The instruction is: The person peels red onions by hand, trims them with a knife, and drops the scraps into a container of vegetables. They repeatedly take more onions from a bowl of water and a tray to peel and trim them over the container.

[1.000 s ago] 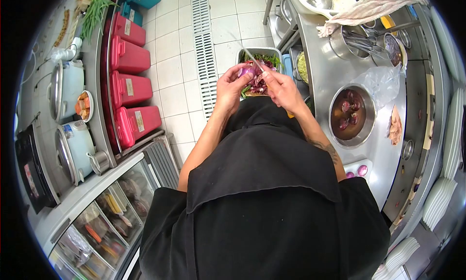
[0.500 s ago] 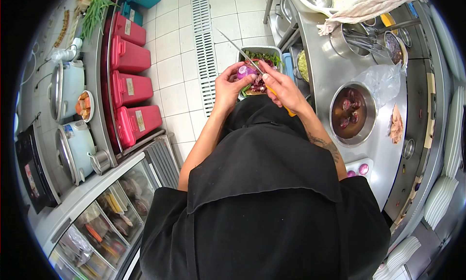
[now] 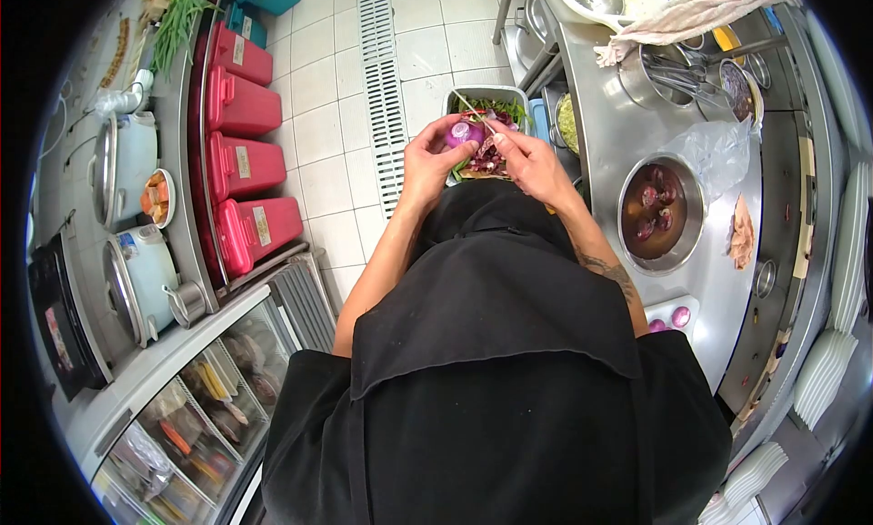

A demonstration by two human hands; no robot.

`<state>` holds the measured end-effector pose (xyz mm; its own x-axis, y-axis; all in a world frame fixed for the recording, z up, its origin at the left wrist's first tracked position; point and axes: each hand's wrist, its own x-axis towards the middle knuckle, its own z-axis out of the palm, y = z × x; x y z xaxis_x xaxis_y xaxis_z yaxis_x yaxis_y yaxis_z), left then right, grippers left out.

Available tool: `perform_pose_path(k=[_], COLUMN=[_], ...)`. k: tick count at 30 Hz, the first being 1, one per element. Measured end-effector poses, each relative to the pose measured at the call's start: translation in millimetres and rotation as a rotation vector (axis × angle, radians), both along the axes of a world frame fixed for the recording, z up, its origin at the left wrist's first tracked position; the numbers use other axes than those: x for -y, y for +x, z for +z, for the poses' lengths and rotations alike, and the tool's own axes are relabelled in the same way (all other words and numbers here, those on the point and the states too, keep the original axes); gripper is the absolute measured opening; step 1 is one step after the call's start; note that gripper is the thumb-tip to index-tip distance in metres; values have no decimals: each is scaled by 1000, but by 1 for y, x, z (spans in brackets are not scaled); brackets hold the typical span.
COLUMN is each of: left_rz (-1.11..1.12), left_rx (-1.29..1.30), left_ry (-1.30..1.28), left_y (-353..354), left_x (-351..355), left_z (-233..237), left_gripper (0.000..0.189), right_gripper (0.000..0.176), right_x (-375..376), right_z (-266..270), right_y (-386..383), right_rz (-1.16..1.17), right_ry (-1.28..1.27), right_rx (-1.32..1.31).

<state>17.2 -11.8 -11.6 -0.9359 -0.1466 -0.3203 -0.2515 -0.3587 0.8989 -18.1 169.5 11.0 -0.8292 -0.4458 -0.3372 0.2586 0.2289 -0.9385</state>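
While curled, left fingers (image 3: 437, 132) hold an onion (image 3: 463, 135) (right fingers (image 3: 512, 147), a knife (image 3: 472, 108)).

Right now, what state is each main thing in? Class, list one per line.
Left hand: holding a red onion
Red onion: held, purple outside
Right hand: gripping a knife
Knife: blade pointing forward-left
Container: open, holding greens and purple scraps
Steel bowl: uncovered, holding liquid and red onions
Plastic bag: crumpled
Cloth: draped
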Motion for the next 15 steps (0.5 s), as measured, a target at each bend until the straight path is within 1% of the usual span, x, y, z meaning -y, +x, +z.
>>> perform_pose_path(k=[2,4,5,6,7,8,10,13,15], left_rz=[1,-17,-18,-42,-68,-68,-59,-27,-4], left_rx=[-21,-62,-63,-67,-70,-70,-56,-39,-19], left_ry=[35,192,192,291,391,391,530,459,469], left_y=[1,1,2,3,4,5,6,5,4], left_x=[0,1,2,3,4,3,3,-5,-4], left_z=[-2,-8,-10,-12,-13,-15,-15,-12,-18], left_gripper=[53,53,53,51,50,50,47,47,46], right_gripper=[39,39,39,39,39,39,39,40,41], right_x=[0,-2,-3,-3,-3,-3,-3,0,-1], right_z=[-6,-12,-15,-13,-12,-11,-7,-3,-4], right_y=[-2,-5,-6,-6,-6,-6,-5,-3,-3], right_rz=[-56,-56,-57,-58,-95,-132,-128,-118,-107], right_ry=[11,37,63,63,18,-28,-50,-66,-57], right_rx=[-41,-38,-35,-35,33,101,106,111,109])
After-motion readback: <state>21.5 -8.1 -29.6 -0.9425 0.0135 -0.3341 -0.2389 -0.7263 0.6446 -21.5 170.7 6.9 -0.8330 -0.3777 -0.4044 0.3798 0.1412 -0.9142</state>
